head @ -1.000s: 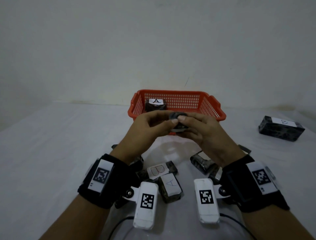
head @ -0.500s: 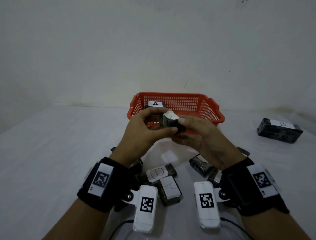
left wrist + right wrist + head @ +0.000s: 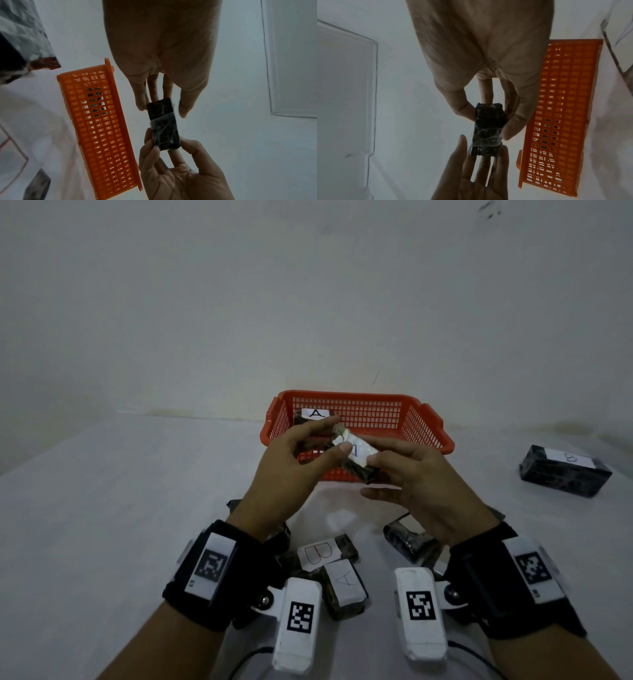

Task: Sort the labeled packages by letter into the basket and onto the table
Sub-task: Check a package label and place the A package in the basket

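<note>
Both hands hold one small dark wrapped package (image 3: 358,460) in the air just in front of the red basket (image 3: 342,398). Its white label faces up, with a blue letter partly covered by my left thumb. My left hand (image 3: 337,436) pinches its far end and my right hand (image 3: 376,470) pinches its near end. The left wrist view has the package (image 3: 164,124) between the left fingers (image 3: 141,100) above and the right hand (image 3: 171,155) below. From the right wrist, the package (image 3: 488,125) sits between both hands. A package marked A (image 3: 313,414) lies inside the basket.
A larger dark package marked B (image 3: 565,470) lies on the white table at the right. Near my wrists lie several packages, among them one marked B (image 3: 317,553), one marked A (image 3: 344,580), and a dark one (image 3: 407,539). A wall stands behind the basket.
The hands have turned the package so its white label now faces up. They have shifted a little toward the basket, each holding one end.
</note>
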{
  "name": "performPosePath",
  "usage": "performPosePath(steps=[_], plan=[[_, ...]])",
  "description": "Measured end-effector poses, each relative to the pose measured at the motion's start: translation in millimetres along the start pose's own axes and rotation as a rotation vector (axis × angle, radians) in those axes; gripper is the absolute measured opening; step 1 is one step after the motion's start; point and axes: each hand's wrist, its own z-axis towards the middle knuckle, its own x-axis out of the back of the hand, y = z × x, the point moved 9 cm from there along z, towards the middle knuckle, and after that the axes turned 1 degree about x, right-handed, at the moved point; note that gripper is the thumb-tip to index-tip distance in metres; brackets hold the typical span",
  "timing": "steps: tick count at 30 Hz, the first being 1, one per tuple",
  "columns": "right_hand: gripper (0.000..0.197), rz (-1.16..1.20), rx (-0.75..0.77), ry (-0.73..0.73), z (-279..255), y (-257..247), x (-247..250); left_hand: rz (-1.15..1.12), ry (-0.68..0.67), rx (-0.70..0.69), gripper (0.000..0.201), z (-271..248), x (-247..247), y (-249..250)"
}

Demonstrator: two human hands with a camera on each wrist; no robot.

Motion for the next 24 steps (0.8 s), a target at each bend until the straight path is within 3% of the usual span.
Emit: performPosePath(steps=[3, 8, 13, 17, 19, 22, 24], plan=[[0.028, 0.007, 0.001, -0.015, 2, -1, -3, -0.011, 0.013, 0.010, 0.036, 1, 1, -3], [0.018, 0.053, -0.008, 0.107, 10, 2, -1, 0.003, 0.083, 0.056, 0.032, 4, 13, -10], [0.016, -0.084, -0.005, 0.120, 27, -7, -5, 0.009, 0.065, 0.139, 0.022, 11, 25, -6], [0.009, -0.165, 0.002, 0.153, 58, -18, -4, 0.122, 0.233, 0.205, 0.026, 40, 68, -9], [0.010, -0.212, -0.027, 0.163, 78, -16, -6, 0.283, 0.287, 0.255, 0.028, 62, 86, -18], [0.013, -0.273, -0.119, 0.160, 109, -3, -13, 0.504, 0.213, 0.426, 0.042, 93, 96, -41], [0.015, -0.317, -0.183, 0.161, 129, 6, -19, 0.506, 0.106, 0.576, 0.053, 107, 95, -65]])
